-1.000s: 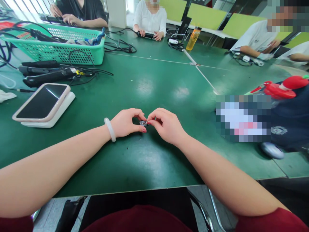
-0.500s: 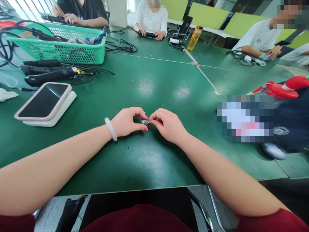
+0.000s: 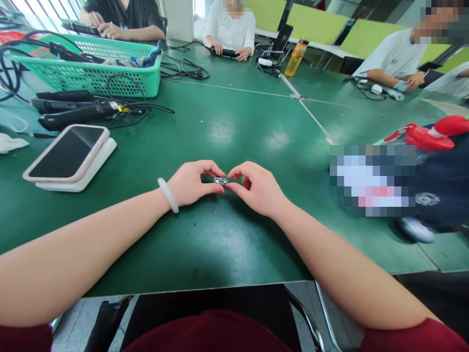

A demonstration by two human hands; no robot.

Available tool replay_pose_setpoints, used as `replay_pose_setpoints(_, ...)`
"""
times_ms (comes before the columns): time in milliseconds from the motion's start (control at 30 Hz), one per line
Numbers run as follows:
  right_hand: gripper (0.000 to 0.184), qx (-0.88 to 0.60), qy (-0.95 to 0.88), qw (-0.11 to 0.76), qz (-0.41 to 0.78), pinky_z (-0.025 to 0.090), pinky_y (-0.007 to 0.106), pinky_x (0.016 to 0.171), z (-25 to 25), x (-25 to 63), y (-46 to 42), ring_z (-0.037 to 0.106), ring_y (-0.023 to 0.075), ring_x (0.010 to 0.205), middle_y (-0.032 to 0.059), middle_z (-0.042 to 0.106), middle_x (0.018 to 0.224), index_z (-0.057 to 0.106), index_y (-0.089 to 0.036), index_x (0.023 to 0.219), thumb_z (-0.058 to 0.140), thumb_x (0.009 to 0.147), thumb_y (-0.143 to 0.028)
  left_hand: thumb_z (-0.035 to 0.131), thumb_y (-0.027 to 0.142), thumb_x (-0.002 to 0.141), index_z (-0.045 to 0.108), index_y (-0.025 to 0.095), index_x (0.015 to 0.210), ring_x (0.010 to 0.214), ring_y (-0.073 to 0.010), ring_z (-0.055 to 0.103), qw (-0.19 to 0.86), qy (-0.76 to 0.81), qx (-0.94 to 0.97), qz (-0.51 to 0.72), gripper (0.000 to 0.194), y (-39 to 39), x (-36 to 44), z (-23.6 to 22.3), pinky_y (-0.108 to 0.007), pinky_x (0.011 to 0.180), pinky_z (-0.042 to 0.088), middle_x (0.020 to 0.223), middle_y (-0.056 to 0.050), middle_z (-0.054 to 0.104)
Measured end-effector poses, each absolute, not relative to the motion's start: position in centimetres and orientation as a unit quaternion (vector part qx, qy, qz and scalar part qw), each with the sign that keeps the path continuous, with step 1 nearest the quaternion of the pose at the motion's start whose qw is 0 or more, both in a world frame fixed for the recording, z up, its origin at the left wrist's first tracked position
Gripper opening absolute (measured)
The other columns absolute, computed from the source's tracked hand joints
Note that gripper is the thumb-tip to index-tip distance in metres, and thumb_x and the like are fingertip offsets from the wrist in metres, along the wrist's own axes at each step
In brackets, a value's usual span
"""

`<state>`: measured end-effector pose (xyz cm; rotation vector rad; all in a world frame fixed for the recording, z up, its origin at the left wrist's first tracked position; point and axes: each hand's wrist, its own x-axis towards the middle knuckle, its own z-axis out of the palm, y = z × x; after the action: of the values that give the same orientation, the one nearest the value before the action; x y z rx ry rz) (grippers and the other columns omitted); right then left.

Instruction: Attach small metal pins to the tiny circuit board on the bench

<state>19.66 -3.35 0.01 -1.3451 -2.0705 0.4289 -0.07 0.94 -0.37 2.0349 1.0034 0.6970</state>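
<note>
Both my hands meet over the middle of the green table (image 3: 227, 244). My left hand (image 3: 190, 183), with a pale bangle on its wrist, pinches one end of a small silvery metal piece (image 3: 220, 181) between thumb and forefinger. My right hand (image 3: 256, 188) pinches the other end of the same piece with its fingertips. The piece is too small to name more closely. The other fingers of both hands are curled above the tabletop.
A phone on a white stand (image 3: 68, 156) lies at the left, behind it black devices with cables (image 3: 73, 112) and a green basket (image 3: 88, 68). A dark bag with a red toy (image 3: 432, 166) sits at the right. Several people sit round the far side; an orange bottle (image 3: 296, 58) stands there.
My fingertips have shifted a little on the small piece, which now sits slightly higher between both pinches. The arms stay where they were.
</note>
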Motion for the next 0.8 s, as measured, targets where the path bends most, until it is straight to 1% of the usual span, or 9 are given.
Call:
replay_pose_setpoints(100, 0.016, -0.511, -0.789, 0.301, 0.162, 0.039, 0.025, 0.06, -0.1, 19.6, -3.3, 0.047, 0.0097, 0.06, -0.0004, 0.058, 0.081, 0.064, -0.021, 0.091, 0.067, 0.078, -0.029, 0.074, 0.036, 0.068, 0.068, 0.017, 0.093, 0.089, -0.0208, 0.065, 0.386, 0.39, 0.787, 0.281, 0.031, 0.8, 0.0, -0.1, -0.037, 0.089, 0.05, 0.093, -0.005, 0.071)
replay_pose_setpoints(267, 0.015, -0.506, -0.793, 0.318, 0.12, 0.039, 0.024, 0.061, -0.2, 19.2, -3.6, 0.05, 0.0105, 0.063, 0.0001, 0.057, 0.078, 0.062, -0.019, 0.082, 0.065, 0.08, -0.033, 0.071, 0.033, 0.071, 0.071, 0.017, 0.099, 0.084, -0.0202, 0.067, 0.447, 0.395, 0.752, 0.28, 0.033, 0.7, 0.1, 0.4, -0.035, 0.084, 0.053, 0.089, -0.005, 0.073)
replay_pose_setpoints(367, 0.016, -0.5, -0.798, 0.325, 0.086, 0.038, 0.024, 0.06, -0.2, 18.9, -3.9, 0.05, 0.0104, 0.063, 0.0004, 0.058, 0.079, 0.062, -0.019, 0.082, 0.064, 0.082, -0.035, 0.07, 0.033, 0.073, 0.07, 0.017, 0.105, 0.087, -0.0207, 0.068, 0.498, 0.381, 0.728, 0.277, 0.036, 0.6, 0.3, 0.6, -0.034, 0.085, 0.054, 0.094, -0.005, 0.074)
replay_pose_setpoints(467, 0.018, -0.494, -0.809, 0.314, 0.056, 0.039, 0.025, 0.062, -0.3, 18.8, -4.0, 0.053, 0.0113, 0.067, 0.001, 0.059, 0.082, 0.061, -0.02, 0.079, 0.063, 0.083, -0.037, 0.069, 0.033, 0.074, 0.069, 0.017, 0.107, 0.091, -0.021, 0.068, 0.542, 0.371, 0.707, 0.263, 0.037, 0.2, 0.5, 0.9, -0.035, 0.088, 0.054, 0.098, -0.005, 0.073)
replay_pose_setpoints(600, 0.018, -0.486, -0.819, 0.298, 0.06, 0.041, 0.025, 0.067, -0.4, 18.9, -3.9, 0.056, 0.0129, 0.074, 0.0015, 0.061, 0.085, 0.06, -0.02, 0.077, 0.064, 0.083, -0.038, 0.068, 0.032, 0.074, 0.068, 0.016, 0.107, 0.091, -0.0209, 0.068, 0.586, 0.373, 0.673, 0.254, 0.037, 0.1, 0.6, 1.2, -0.036, 0.088, 0.055, 0.098, -0.006, 0.073)
replay_pose_setpoints(667, 0.018, -0.487, -0.819, 0.298, 0.064, 0.04, 0.025, 0.066, -0.4, 19.0, -3.8, 0.054, 0.0121, 0.071, 0.0013, 0.061, 0.086, 0.061, -0.02, 0.078, 0.065, 0.082, -0.037, 0.065, 0.032, 0.075, 0.067, 0.015, 0.108, 0.09, -0.021, 0.068, 0.568, 0.383, 0.683, 0.253, 0.037, 0.4, 0.3, 1.1, -0.037, 0.086, 0.055, 0.098, -0.007, 0.073)
replay_pose_setpoints(700, 0.017, -0.49, -0.817, 0.296, 0.065, 0.04, 0.025, 0.064, -0.4, 19.1, -3.7, 0.053, 0.0115, 0.069, 0.0012, 0.061, 0.086, 0.061, -0.02, 0.079, 0.066, 0.082, -0.037, 0.063, 0.032, 0.077, 0.066, 0.015, 0.109, 0.09, -0.0211, 0.068, 0.536, 0.394, 0.702, 0.254, 0.036, 0.7, 0.0, 1.1, -0.037, 0.086, 0.055, 0.099, -0.008, 0.073)
replay_pose_setpoints(733, 0.017, -0.496, -0.814, 0.294, 0.068, 0.039, 0.025, 0.063, -0.5, 19.2, -3.6, 0.052, 0.011, 0.067, 0.0011, 0.06, 0.086, 0.061, -0.02, 0.08, 0.066, 0.082, -0.036, 0.06, 0.032, 0.078, 0.065, 0.016, 0.11, 0.09, -0.0213, 0.068, 0.486, 0.409, 0.729, 0.255, 0.036, 1.0, -0.3, 1.0, -0.038, 0.087, 0.054, 0.1, -0.008, 0.072)
replay_pose_setpoints(800, 0.014, -0.508, -0.807, 0.289, 0.082, 0.038, 0.025, 0.062, -0.6, 19.6, -3.3, 0.05, 0.0104, 0.064, 0.0008, 0.06, 0.084, 0.062, -0.02, 0.081, 0.065, 0.082, -0.034, 0.055, 0.029, 0.081, 0.066, 0.019, 0.11, 0.093, -0.023, 0.067, 0.328, 0.446, 0.798, 0.24, 0.034, 1.9, -1.0, 1.0, -0.04, 0.092, 0.05, 0.103, -0.007, 0.071)
